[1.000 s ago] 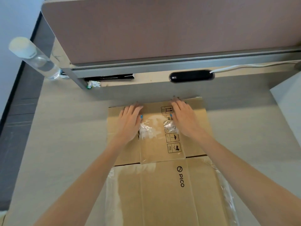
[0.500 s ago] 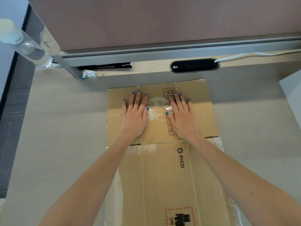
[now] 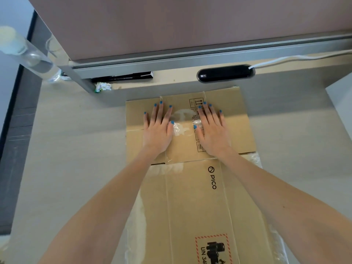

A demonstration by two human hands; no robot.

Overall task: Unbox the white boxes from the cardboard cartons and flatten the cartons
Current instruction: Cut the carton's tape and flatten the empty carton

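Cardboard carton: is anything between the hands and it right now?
Nothing visible. The left hand and right hand both press flat on the carton flap; crumpled clear tape sits in the gap between them.

You have a single view, from the wide-angle camera on your head. It faces forward and steeply down, close above the counter. Your left hand and right hand lie mid-frame; the partition at the far side fills the top edge.

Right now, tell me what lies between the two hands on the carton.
Head view: crumpled clear tape stuck on the carton flap, between the left hand and right hand.
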